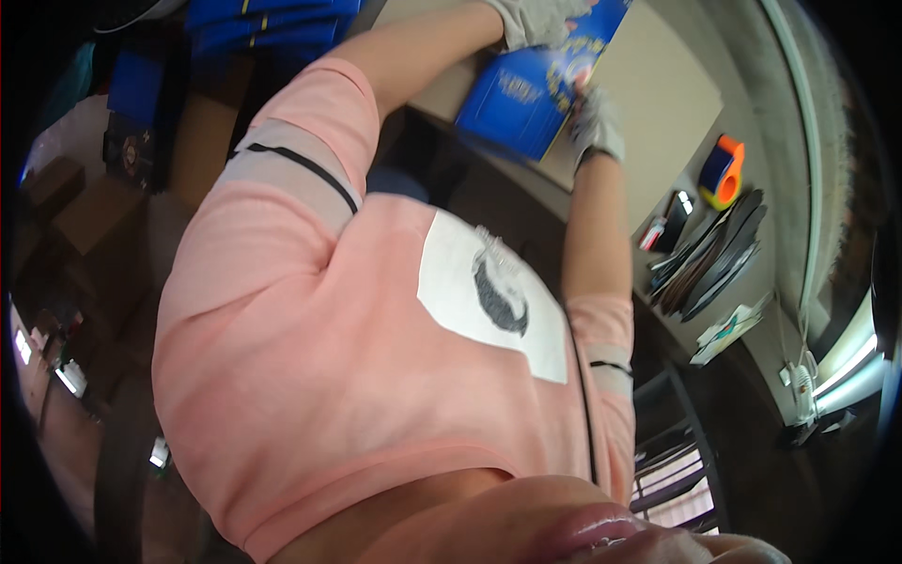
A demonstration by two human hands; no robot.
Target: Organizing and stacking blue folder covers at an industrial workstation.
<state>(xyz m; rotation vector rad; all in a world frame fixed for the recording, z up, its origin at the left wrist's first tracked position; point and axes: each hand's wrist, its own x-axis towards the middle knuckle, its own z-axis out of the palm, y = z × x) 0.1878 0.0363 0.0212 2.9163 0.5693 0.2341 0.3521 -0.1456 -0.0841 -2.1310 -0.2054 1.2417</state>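
Observation:
A flat blue printed box (515, 101) with yellow decoration lies aslant on the pale tabletop (658, 85) at the top of the view. My left hand (539, 23), in a whitish glove, rests on its far left part with the fingers stretched over the surface; the upper edge of the picture cuts off some of that hand. At the box's right edge, my right hand (598, 130) is closed, with its fingertips pinching the blue box near the printed pattern. A whitish glove covers this hand too, and the fingertips look bare.
Blue boxes (268, 28) are stacked at the upper left, above brown cartons (94, 214). Along the table's right side sit an orange and blue ring-shaped tool (723, 174), a dark phone-like object (675, 221), a fanned pile of dark flat pieces (709, 258) and paper scraps (731, 331).

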